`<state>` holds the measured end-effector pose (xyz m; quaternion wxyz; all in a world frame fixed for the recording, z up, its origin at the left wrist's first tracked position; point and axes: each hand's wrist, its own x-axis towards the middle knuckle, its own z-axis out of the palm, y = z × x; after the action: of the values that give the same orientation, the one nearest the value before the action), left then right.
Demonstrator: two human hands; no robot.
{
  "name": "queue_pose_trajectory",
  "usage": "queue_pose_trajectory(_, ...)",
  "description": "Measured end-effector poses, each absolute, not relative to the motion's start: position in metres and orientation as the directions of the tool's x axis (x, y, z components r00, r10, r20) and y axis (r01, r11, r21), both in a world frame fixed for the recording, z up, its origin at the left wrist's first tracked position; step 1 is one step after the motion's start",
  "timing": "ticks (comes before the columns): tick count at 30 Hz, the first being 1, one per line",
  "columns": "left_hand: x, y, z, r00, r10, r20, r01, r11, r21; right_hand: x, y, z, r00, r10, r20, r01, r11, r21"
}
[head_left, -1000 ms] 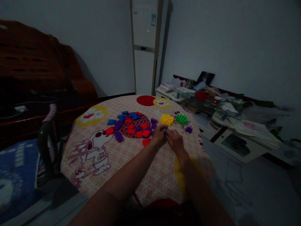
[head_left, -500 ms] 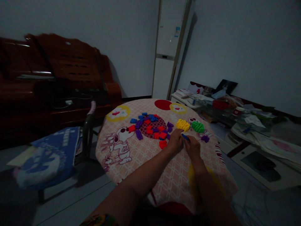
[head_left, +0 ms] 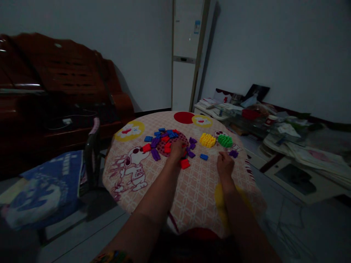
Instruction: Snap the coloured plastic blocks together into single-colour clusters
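My left hand (head_left: 178,150) reaches down over the loose red, blue and purple plastic building blocks. Its fingertips are hidden among the pieces. My right hand (head_left: 225,165) rests low over the cloth with curled fingers, and nothing shows in it. Between the hands lies a blue block (head_left: 203,156). Beyond it are a yellow cluster (head_left: 207,140) of joined blocks and a green cluster (head_left: 225,141). A small purple piece (head_left: 233,153) lies just right of my right hand. A red block (head_left: 185,163) sits below my left hand, and purple blocks (head_left: 155,154) lie left of it.
A patterned cloth covers the round table (head_left: 192,197). To the left stands a chair (head_left: 91,157) with a blue cover, in front of a wooden sofa (head_left: 68,80). A cluttered low cabinet (head_left: 285,171) is on the right, and a tall white air conditioner (head_left: 183,80) stands behind.
My hands were together around a blue block and are now apart. The blue block lies on the cloth. My left hand has moved left to the loose blocks. The camera view has also shifted.
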<state>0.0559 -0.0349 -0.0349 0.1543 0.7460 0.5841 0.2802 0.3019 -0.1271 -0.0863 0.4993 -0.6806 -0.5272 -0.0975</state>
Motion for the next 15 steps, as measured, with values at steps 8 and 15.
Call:
queue_pose_trajectory(8, 0.057, -0.039, -0.025, 0.078, 0.938, 0.338, 0.843, -0.243, 0.48, 0.302, -0.13, -0.084, 0.483, 0.611, 0.627, 0.795, -0.006, -0.606)
queue_pose_trajectory(15, 0.091, -0.053, -0.022, 0.203, 0.963, 0.178, 0.933, -0.245, 0.264, 0.3, -0.13, -0.081, 0.521, 0.616, 0.591, 0.768, -0.036, -0.639)
